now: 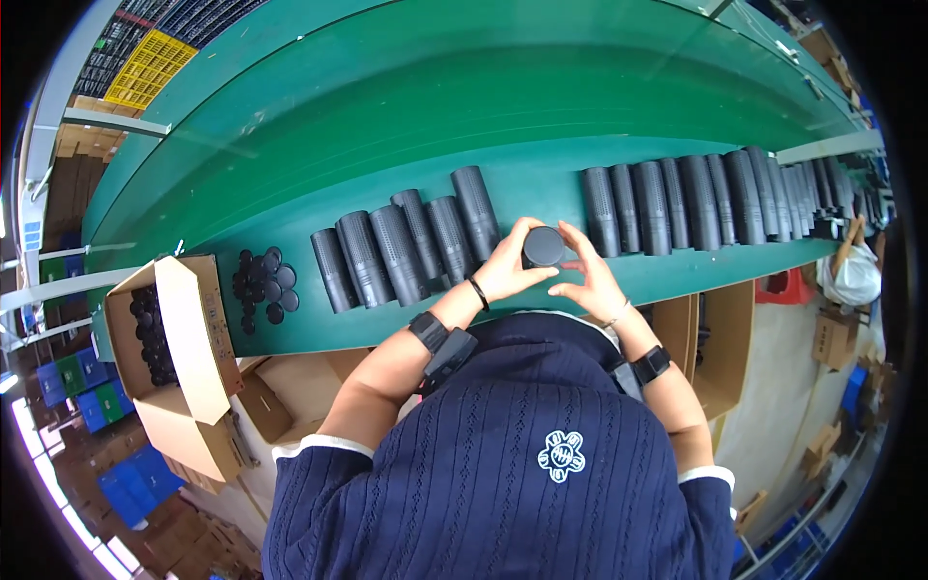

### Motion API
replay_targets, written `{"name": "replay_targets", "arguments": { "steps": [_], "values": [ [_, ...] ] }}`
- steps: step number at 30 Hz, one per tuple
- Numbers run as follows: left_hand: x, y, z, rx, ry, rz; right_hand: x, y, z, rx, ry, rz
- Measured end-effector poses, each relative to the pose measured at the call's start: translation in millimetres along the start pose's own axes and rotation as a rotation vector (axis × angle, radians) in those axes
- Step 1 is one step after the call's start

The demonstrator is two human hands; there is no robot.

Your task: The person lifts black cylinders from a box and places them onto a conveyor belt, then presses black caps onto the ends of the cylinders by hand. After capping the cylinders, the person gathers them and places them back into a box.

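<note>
On the long green workbench [546, 179], black textured plastic cylinders [696, 198] stand left and right. Over the bench's middle, the left hand [507, 267] grips a black round-ended cylinder [544, 247], seen end-on; the half-open right hand [599, 287] touches its rim, thumb apart. Cap-fitting seems in hand, calling next for even pressure. Small black disc-shaped caps [275, 280] lie toward the bench's left end.

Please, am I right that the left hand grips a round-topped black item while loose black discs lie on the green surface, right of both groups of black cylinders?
Not quite: the head view shows the loose black discs on the green surface to the left of both groups of black cylinders; the left hand does grip the round-topped black item.
</note>
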State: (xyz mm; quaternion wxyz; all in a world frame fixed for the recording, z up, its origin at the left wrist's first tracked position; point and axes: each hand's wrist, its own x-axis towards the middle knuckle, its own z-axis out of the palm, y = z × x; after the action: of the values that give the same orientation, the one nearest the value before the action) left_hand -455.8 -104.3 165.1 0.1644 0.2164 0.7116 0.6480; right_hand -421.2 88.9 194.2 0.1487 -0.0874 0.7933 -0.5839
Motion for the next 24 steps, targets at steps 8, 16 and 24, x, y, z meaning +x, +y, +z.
{"name": "replay_targets", "arguments": {
  "steps": [8, 16, 24],
  "values": [
    [29.7, -11.8, -28.7, -0.397, 0.205, -0.061, 11.6, 15.4, -3.1, 0.220, -0.110, 0.179],
    [58.3, -42.0, -90.7, 1.154, 0.344, -0.492, 102.5, 14.2, -31.2, 0.080, 0.169, 0.159],
    [-2.4, 1.9, -81.2, -0.020, 0.281, -0.178, 254.3, 79.1, -50.0, -0.171, 0.175, 0.035]
  ]
}}
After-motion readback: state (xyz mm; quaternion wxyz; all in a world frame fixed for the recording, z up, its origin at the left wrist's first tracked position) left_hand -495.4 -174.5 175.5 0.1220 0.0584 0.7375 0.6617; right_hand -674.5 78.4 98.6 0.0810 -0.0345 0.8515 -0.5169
